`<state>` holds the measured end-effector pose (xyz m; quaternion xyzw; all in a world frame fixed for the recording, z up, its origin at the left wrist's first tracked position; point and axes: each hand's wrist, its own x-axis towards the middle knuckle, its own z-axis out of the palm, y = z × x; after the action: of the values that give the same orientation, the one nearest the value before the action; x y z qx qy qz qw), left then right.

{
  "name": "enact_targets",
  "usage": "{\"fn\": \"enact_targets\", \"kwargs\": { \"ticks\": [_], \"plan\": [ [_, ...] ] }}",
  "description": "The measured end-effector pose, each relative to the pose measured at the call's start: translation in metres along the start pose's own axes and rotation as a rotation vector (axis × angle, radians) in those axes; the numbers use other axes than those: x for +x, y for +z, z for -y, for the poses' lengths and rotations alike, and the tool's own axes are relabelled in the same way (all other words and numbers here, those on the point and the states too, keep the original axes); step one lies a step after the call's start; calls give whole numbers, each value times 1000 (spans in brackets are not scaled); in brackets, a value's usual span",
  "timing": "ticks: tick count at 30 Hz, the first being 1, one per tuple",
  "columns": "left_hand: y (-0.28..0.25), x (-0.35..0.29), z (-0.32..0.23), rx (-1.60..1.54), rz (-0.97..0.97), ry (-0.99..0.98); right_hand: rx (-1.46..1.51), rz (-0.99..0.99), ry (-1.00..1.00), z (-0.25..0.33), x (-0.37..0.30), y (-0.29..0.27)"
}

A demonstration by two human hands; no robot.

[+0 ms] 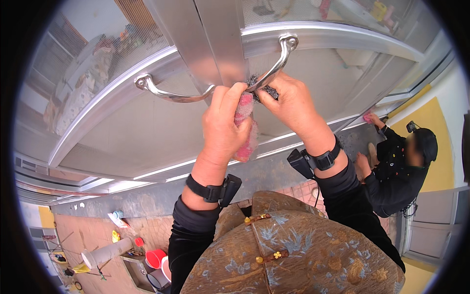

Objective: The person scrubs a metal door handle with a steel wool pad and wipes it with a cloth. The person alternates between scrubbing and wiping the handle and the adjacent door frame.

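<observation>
grips pink cloth [251,139] in curled left hand [223,120], pinches dark scouring mesh [272,92] in right hand [293,103] at lower end of curved door handle [282,61], with long axis up and rightward from both hands' fingertips and right hand nearer its upper mount [290,42].

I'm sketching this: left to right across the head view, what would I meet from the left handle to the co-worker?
Left metal door handle → left hand → pinkish cloth → right hand → co-worker in black
</observation>
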<state>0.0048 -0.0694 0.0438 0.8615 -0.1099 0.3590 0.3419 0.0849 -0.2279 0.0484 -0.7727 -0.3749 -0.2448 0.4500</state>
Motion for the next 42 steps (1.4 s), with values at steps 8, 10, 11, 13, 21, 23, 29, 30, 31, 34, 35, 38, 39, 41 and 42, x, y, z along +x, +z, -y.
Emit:
{"fn": "enact_targets", "kwargs": {
  "ticks": [8,10,11,13,21,23,29,30,31,34,35,38,39,41,42],
  "plan": [
    [1,-1,-3,57,-25,30,350,-173,209,8,2,1],
    [3,-2,-3,61,-25,25,356,-144,225,7,6,2],
    [5,-2,-3,61,-31,36,343,-121,253,7,7,2],
    [9,-2,-2,34,-34,48,244,-73,239,6,9,0],
    [19,1,5,0,-64,88,-43,-9,125,-2,9,2],
    [20,1,4,7,-60,97,-38,-120,57,-5,9,7],
    [21,-1,1,22,-46,103,246,-414,209,4,9,28],
    [20,-2,2,21,-52,111,315,-446,251,6,10,29],
    [20,-1,4,17,-50,105,309,-414,242,7,12,29],
    [22,0,9,-6,-76,108,214,-235,221,6,16,19],
    [23,1,10,-17,-88,116,131,-130,215,3,18,13],
    [23,3,11,-37,-103,138,-70,10,163,-3,19,5],
    [22,2,11,-39,-112,147,-128,34,141,-4,18,3],
    [21,2,9,-43,-93,144,-81,15,150,-5,15,3],
    [21,2,8,-38,-96,149,-64,0,153,-5,14,5]
  ]
}}
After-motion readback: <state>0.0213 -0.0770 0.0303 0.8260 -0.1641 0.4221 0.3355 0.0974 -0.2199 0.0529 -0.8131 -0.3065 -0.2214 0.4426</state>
